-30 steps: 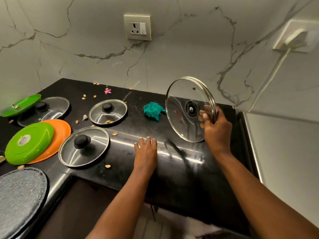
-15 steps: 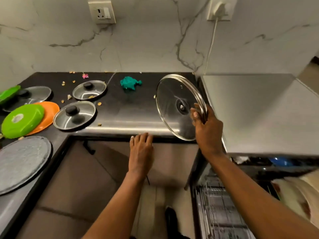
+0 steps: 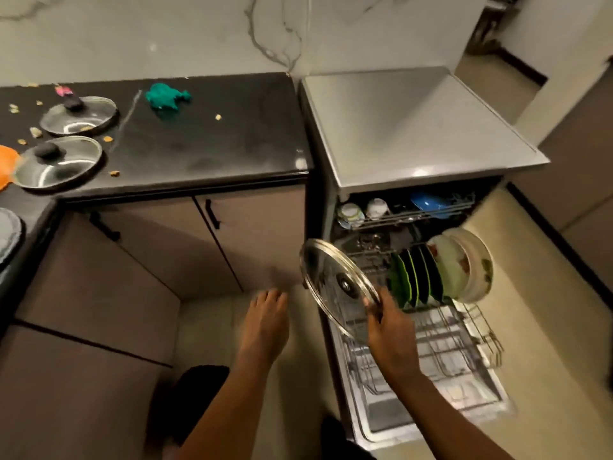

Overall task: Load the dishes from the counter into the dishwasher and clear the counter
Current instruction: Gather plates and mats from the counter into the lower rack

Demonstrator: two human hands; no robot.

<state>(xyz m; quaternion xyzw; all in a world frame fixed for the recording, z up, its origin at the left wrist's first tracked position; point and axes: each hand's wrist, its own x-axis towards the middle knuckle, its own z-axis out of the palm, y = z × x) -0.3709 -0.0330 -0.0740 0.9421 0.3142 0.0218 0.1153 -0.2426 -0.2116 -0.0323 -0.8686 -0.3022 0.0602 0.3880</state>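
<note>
My right hand (image 3: pixel 389 322) grips a large glass lid (image 3: pixel 335 287) by its rim and holds it tilted on edge over the left front of the dishwasher's lower rack (image 3: pixel 441 343). That rack is pulled out and holds several green plates (image 3: pixel 414 277) and white floral dishes (image 3: pixel 464 263) at its back. My left hand (image 3: pixel 265 320) hangs in the air with straight fingers, empty, in front of the cabinet doors. Two smaller glass lids (image 3: pixel 79 115) (image 3: pixel 58 166) with black knobs lie on the black counter (image 3: pixel 212 141).
A teal scrubber (image 3: pixel 166 98), crumbs and an orange plate (image 3: pixel 6 167) lie on the counter. The upper rack (image 3: pixel 408 209) holds cups and a blue dish. The dishwasher's steel top (image 3: pixel 408 127) is bare. A grey platter (image 3: pixel 8 235) shows at the left edge.
The view swung down and right to the open dishwasher. My right hand carried the large lid off the counter down to the lower rack. My left hand left the counter edge.
</note>
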